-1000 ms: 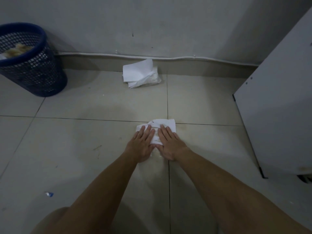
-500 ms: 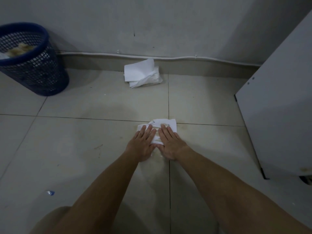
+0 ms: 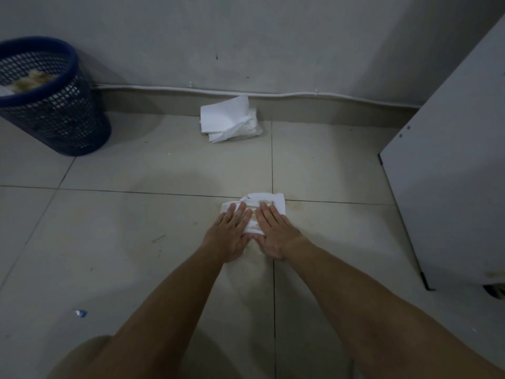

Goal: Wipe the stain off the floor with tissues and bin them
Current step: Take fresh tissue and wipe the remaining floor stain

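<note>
A white tissue [image 3: 269,200] lies flat on the tiled floor where the grout lines cross, with yellowish wet patches soaking through it. My left hand [image 3: 229,234] and my right hand [image 3: 274,233] press down on it side by side, palms flat and fingers stretched forward. A faint yellowish stain [image 3: 302,210] shows on the tile right of the tissue and below my hands. The blue mesh bin [image 3: 58,113] stands at the far left by the wall, with crumpled stained tissues inside.
A pile of clean white tissues [image 3: 226,120] lies against the skirting board straight ahead. A white cabinet panel [image 3: 451,165] blocks the right side. A small blue scrap [image 3: 81,313] lies on the floor at lower left.
Both hands stay pressed on the tissue in nearly the same spot. The yellowish wet patches on the tissue have grown more visible.
</note>
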Motion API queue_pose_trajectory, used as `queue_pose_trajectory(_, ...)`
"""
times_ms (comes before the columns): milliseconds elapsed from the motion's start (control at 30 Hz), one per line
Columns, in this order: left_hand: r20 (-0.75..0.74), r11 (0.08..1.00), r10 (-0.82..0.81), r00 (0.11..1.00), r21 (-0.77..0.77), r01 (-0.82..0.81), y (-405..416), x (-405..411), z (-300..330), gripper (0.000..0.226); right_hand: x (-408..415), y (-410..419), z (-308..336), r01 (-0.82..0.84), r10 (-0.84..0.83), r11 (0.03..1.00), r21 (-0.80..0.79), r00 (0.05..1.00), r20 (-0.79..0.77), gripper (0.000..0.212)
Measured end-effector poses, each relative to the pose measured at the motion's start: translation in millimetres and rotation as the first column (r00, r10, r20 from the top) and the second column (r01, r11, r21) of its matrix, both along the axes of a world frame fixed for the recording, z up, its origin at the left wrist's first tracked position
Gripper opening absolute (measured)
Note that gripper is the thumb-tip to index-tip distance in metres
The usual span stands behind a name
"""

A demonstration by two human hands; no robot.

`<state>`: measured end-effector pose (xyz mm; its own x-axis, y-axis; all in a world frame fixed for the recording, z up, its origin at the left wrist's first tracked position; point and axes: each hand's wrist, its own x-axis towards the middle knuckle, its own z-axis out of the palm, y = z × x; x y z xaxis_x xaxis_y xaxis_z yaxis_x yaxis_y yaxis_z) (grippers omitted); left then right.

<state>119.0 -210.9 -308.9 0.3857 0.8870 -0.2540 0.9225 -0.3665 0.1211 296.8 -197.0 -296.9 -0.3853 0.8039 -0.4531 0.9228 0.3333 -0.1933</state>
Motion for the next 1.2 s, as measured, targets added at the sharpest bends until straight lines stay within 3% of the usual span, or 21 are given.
queue_pose_trajectory(200,0.016,1.000,0.008,1.000,0.000,-0.008,-1,0,2,0.083,1,-1,-1,0.009,-0.008,1.000,0.030,1.000,-0.020,0.075)
queue_pose_trajectory(367,0.074,0.999,0.047,0.996,0.016,-0.048,2,4,10,0.100,-2,-6,3,0.072,-0.063,0.995,0.064,0.989,-0.130,0.071)
queue_pose_trajectory(467,0.184,0.997,0.026,0.983,0.062,-0.038,6,-6,24,0.080,-6,-13,6,0.178,-0.151,0.980,0.091,0.958,-0.244,0.069)
queue_pose_trajectory(600,0.168,0.986,-0.009,0.986,0.166,-0.019,16,-28,38,0.065,-17,-22,3,0.372,-0.360,0.928,0.012,0.904,-0.229,0.092)
queue_pose_trajectory(667,0.177,0.978,0.076,0.981,0.177,-0.108,22,-44,36,0.060,-25,-23,-2,0.397,-0.391,0.918,-0.012,0.899,-0.196,0.103)
queue_pose_trajectory(767,0.084,0.972,0.057,0.995,0.224,-0.074,30,-73,14,0.054,-35,-21,-3,0.403,-0.395,0.915,0.005,0.900,-0.184,0.107)
queue_pose_trajectory(900,0.155,0.938,0.141,0.978,0.294,-0.182,39,-95,13,0.043,-50,-10,-7,0.411,-0.392,0.911,0.031,0.887,-0.244,0.095)
queue_pose_trajectory(967,0.112,0.924,0.116,0.987,0.351,-0.149,44,-106,6,0.042,-59,-3,-9,0.399,-0.372,0.915,0.055,0.891,-0.260,0.085)
queue_pose_trajectory(1100,0.010,0.956,0.184,0.983,0.230,-0.181,50,-125,-22,0.053,-78,15,-9,0.332,-0.292,0.939,0.094,0.911,-0.292,0.069)
queue_pose_trajectory(1200,0.074,0.936,0.323,0.944,0.121,-0.330,50,-123,-21,0.056,-89,24,-11,0.256,-0.203,0.949,0.183,0.942,-0.266,0.062)
